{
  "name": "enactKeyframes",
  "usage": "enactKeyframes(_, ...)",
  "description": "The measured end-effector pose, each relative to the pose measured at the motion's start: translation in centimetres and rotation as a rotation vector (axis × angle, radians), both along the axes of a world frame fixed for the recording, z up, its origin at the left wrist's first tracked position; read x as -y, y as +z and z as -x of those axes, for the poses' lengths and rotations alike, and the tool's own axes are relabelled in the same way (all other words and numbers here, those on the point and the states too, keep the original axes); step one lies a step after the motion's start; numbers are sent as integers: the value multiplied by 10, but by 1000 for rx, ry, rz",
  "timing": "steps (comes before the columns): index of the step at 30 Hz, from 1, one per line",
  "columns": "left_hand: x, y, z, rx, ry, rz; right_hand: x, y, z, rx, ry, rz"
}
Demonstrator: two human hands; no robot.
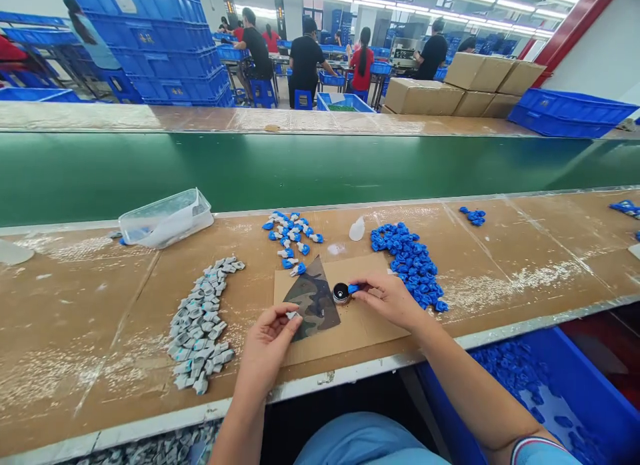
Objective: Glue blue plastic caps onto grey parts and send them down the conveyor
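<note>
My left hand (271, 339) pinches a small grey plastic part (292, 315) over the edge of a camouflage-patterned sheet (313, 305). Between thumb and fingers of my right hand (385, 298) is a small blue plastic part (353, 289), held at the rim of a small round pot with a dark inside (341, 293). Pot and sheet lie on a flat piece of cardboard (370, 328). A pile of grey parts (200, 325) spreads to the left, and a heap of blue parts (413, 265) lies beyond my right hand. Joined blue-and-grey pieces (290, 235) sit behind the sheet.
A clear plastic tub (167, 218) lies at the back left, and a small whitish bottle-like object (357, 229) stands behind the cardboard. Beyond runs a green conveyor belt (300, 165). A blue bin (590, 385) with blue parts is below the table's right front edge. Several people sit farther off.
</note>
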State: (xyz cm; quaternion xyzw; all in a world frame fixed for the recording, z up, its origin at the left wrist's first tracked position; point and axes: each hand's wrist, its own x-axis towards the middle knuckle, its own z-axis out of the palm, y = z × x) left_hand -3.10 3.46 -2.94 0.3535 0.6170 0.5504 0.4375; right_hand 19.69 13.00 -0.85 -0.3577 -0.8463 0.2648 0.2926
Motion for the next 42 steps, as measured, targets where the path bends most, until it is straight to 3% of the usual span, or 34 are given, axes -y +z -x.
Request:
enactKeyframes(6,0,1,-17,187,-80,76,-2,-4,2,55,44,-81)
enactKeyframes(23,-3,-6,-37,289,-44,64,-2,-3,-2,37,29,-88)
enactKeyframes(31,-2,-6,-44,264,-82,52,24,5,13,-182,63,130)
enactKeyframes(42,2,0,-43,108,-160,-77,26,-4,18,-194,185,120)
